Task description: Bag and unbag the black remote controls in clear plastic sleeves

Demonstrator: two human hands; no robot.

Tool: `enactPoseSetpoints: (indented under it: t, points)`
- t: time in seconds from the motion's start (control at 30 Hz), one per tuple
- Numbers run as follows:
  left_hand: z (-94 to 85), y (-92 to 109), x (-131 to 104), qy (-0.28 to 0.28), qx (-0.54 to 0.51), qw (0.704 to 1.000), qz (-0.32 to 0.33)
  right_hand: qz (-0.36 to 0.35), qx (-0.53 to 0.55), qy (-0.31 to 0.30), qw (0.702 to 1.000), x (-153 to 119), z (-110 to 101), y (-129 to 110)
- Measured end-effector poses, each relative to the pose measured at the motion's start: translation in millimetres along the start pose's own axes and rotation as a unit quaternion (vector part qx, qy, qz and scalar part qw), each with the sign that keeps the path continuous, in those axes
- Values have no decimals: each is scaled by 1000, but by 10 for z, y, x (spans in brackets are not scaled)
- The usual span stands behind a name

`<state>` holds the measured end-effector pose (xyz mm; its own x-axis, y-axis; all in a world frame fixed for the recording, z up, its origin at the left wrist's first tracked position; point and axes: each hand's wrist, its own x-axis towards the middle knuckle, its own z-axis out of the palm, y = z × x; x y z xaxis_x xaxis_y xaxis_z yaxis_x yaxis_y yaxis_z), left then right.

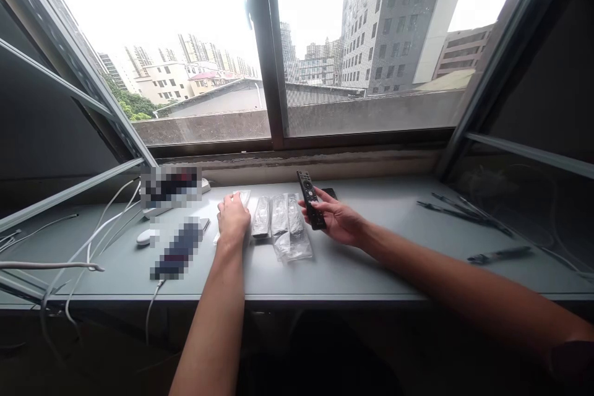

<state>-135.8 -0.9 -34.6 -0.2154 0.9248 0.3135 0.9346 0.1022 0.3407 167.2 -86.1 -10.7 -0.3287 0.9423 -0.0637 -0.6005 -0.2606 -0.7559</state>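
Observation:
My right hand [341, 216] holds a black remote control [306, 189] tilted up above the table, with the thumb on its buttons. Behind that hand, part of another dark remote [330, 193] lies on the tabletop. My left hand [232, 218] is closed over a clear plastic bag [244, 196], whose edges stick out around the fingers; whether anything is inside it is hidden. Between my hands, remotes in clear plastic bags lie side by side: a left one [262, 218], a middle one [280, 216] and a right one [295, 215].
The pale table [371, 272] stands against a window. At left are a power strip [204, 185], white cables [93, 235], a small white case [145, 237] and a blurred-out device [179, 253] on a cable. Several pens [457, 213] and a wrapped pen-like item [499, 255] lie at right.

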Motion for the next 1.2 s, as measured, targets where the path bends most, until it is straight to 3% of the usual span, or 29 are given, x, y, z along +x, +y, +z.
enactPoseSetpoints:
  t: [0.17,0.23,0.4,0.5,0.57,0.67,0.8,0.87,1.07,1.2]
  points:
    - [48,25,19,40,-46,998,17,-112,-129,-46,984,27,-42,92]
    - [73,57,31,57,-82,994,49,-190,-227,-73,952,14,-39,115]
    - [116,168,24,99,-146,973,148,-341,-407,-119,839,-66,15,136]
    - [117,237,-12,111,-153,966,176,-369,-448,-123,805,-85,27,146]
    - [113,279,-36,116,-154,962,193,-374,-450,-131,800,-86,24,155]
    - [109,326,-60,118,-152,958,211,-344,-419,-132,830,-93,25,176]
    - [107,352,-74,120,-152,957,215,-187,-289,-109,933,-111,54,199]
    - [98,359,-81,117,-149,959,210,-110,-208,-108,966,-106,70,202]
    - [38,389,-105,90,-130,969,189,44,-34,-63,996,-32,53,160]
    - [39,393,-109,92,-133,970,181,57,45,-23,997,-6,37,75]
